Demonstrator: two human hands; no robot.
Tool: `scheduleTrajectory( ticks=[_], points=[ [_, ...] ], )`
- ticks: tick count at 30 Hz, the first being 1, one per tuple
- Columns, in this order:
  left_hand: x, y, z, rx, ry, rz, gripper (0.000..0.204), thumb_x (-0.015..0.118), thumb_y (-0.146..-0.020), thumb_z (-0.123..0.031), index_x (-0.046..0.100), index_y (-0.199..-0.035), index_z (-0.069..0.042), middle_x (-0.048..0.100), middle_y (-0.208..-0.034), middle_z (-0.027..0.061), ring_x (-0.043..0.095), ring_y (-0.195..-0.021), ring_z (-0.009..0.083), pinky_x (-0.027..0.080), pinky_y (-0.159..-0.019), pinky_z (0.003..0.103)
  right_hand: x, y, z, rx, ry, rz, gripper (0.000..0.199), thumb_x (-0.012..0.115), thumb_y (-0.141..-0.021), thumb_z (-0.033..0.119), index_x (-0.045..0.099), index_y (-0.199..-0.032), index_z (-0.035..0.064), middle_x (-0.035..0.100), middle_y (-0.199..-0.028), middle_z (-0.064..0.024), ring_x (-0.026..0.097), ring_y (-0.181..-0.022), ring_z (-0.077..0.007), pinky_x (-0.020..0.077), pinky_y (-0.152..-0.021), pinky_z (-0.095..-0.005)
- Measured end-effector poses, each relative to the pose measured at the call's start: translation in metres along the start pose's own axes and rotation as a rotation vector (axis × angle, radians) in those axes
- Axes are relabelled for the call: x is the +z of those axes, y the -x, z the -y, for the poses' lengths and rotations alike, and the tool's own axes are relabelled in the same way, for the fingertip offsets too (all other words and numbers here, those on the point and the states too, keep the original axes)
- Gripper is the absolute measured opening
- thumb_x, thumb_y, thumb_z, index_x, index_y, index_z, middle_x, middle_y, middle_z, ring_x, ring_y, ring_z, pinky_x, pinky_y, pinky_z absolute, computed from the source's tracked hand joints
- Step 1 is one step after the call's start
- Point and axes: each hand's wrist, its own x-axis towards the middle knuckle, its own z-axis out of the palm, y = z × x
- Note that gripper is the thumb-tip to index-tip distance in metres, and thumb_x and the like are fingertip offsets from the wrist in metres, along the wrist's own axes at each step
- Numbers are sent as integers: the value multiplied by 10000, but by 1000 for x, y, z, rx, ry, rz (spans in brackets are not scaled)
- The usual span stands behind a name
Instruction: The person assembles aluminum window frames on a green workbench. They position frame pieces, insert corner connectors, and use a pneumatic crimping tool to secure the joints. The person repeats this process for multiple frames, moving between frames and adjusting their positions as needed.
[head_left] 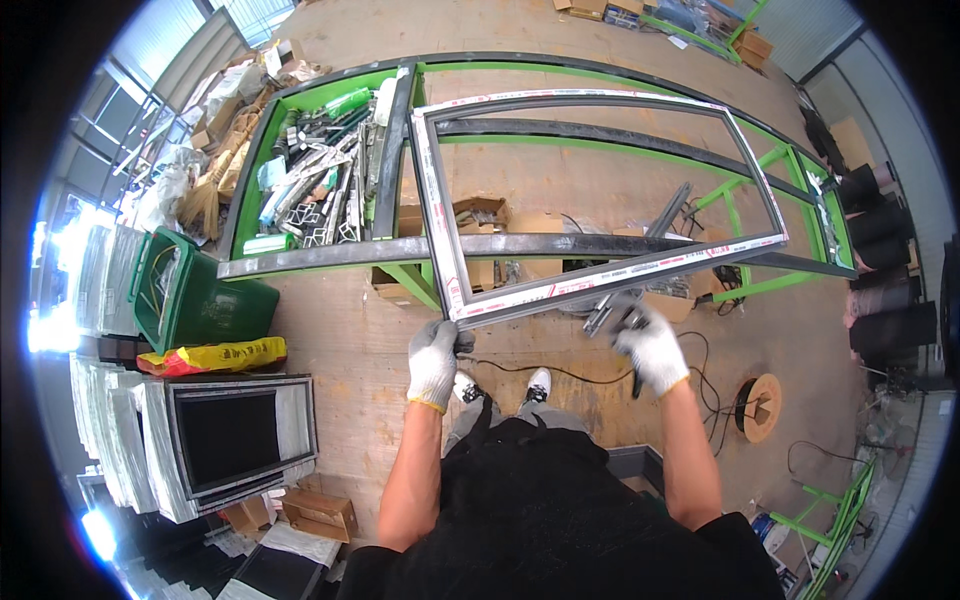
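A rectangular window frame (610, 278), wrapped in white tape with red print, lies tilted across the dark rails of a green workbench (330, 255). My left hand (433, 365), in a white glove with dark fingertips, grips its near left corner. In my right hand (655, 348), gloved the same way, is a silvery metal piece (600, 315) with a dark part; its exact kind is hard to make out. That hand is just below the near edge of the frame, fingers closed.
Metal profile offcuts (325, 180) fill the bench's left bay. A green bin (205, 300) and a stack of wrapped frames (240, 435) stand on the left. Black cable (560, 373) trails across the floor toward a cable reel (762, 408). Cardboard boxes (490, 215) lie beneath the bench.
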Motion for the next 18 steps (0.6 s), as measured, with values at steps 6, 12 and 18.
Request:
scheduleTrajectory(
  ticks=[6,12,18],
  points=[
    [-3,12,3,26,85,129,365,559,-1119,-229,705,-1261,74,798,-1093,155,753,-958,195,583,-918,348,55,67,-41,656,-397,277,470,666,-893,-28,610,-1349,-128,765,-1060,-269,785,-927,-418,678,-832,-478],
    [-24,25,8,-4,-97,256,389,557,-1125,-245,686,-1316,69,796,-1138,149,722,-1028,196,555,-974,350,78,100,-59,435,-345,351,567,764,-818,-2,598,-1356,-69,746,-1186,-218,758,-1093,-347,606,-1032,-461],
    [-24,23,0,56,-248,271,399,572,-1100,-241,690,-1331,64,798,-1108,155,716,-997,193,563,-940,353,102,74,-8,293,558,398,526,698,-834,31,638,-1356,5,787,-1022,-166,772,-991,-263,592,-843,-386]
  ],
)
